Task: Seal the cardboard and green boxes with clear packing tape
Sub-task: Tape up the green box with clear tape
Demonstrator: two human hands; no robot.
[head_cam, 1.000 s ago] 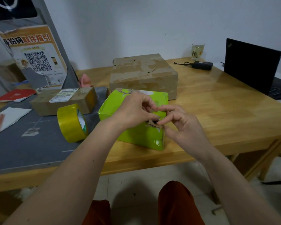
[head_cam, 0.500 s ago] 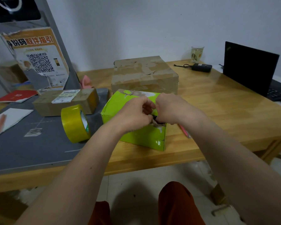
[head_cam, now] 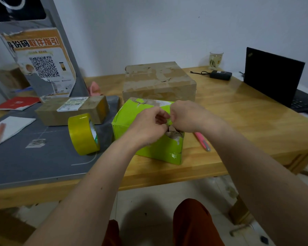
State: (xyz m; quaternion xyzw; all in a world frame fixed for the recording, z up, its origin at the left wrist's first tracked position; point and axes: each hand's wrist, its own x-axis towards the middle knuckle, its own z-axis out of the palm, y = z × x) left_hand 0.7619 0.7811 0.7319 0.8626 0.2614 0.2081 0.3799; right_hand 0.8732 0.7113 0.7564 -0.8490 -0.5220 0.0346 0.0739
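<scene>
Both hands work at the torn top of the bright green cardboard box at the near edge of the wooden table.

The left hand and right hand meet over the box, fingers curled and pinching something small at its top; whether that is tape or torn card cannot be told. The top is ragged near the right corner; nothing of its contents is visible. A large brown cardboard box, closed and patched with tape, stands just behind. A yellow-tinted roll of packing tape stands on edge to the left on the grey mat, near a small labelled brown parcel. A pink pen-like tool lies right of the green box.
</scene>
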